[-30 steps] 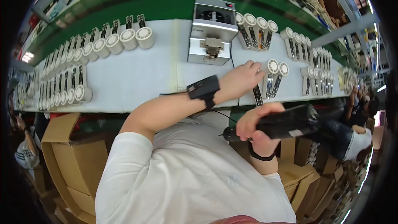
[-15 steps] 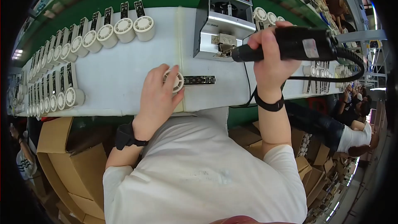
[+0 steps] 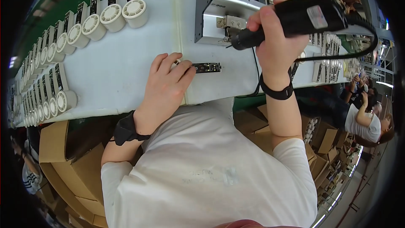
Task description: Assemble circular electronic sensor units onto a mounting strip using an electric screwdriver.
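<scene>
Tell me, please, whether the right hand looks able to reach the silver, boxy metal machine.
Probably yes: the right hand appears near the machine, though its black, cylindrical corded tool could interfere.

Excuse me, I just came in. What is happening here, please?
A person's right hand holds a black corded tool, its nose near the front of a silver machine; whether they touch is unclear. The left hand lies over one end of a part whose circuit board points right on the table. Similar white parts lie in rows at left.
</scene>
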Demonstrator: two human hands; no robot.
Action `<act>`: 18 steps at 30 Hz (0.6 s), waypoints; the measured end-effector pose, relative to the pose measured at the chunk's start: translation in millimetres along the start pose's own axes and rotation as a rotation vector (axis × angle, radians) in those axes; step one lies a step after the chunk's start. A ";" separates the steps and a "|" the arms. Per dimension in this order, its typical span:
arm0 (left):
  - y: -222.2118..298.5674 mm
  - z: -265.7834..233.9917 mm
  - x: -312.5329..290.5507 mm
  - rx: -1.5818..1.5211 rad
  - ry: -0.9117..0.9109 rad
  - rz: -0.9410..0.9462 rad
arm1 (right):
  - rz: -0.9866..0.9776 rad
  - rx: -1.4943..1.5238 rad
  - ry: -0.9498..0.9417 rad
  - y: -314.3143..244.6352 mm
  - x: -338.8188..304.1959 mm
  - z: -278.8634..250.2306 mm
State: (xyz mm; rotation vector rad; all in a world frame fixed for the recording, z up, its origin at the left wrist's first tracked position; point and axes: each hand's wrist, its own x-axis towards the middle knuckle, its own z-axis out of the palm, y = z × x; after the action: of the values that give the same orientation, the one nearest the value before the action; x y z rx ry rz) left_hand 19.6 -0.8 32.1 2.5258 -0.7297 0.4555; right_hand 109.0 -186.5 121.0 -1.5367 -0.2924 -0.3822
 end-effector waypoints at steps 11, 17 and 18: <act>-2.3 5.3 -1.0 0.027 0.041 0.041 | 0.001 0.116 -0.016 8.1 -39.1 -10.5; -2.0 6.8 -1.5 0.024 0.046 0.045 | 0.024 0.204 0.036 17.4 -40.1 -11.2; -2.3 7.5 -1.7 0.022 0.051 0.047 | 0.034 0.166 0.023 16.6 -40.2 -10.9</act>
State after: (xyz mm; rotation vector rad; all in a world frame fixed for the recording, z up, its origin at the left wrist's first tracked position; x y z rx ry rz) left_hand 20.9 -2.3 24.3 2.5127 -0.7699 0.5443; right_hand 78.9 -195.1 89.0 -1.3717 -0.2732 -0.3406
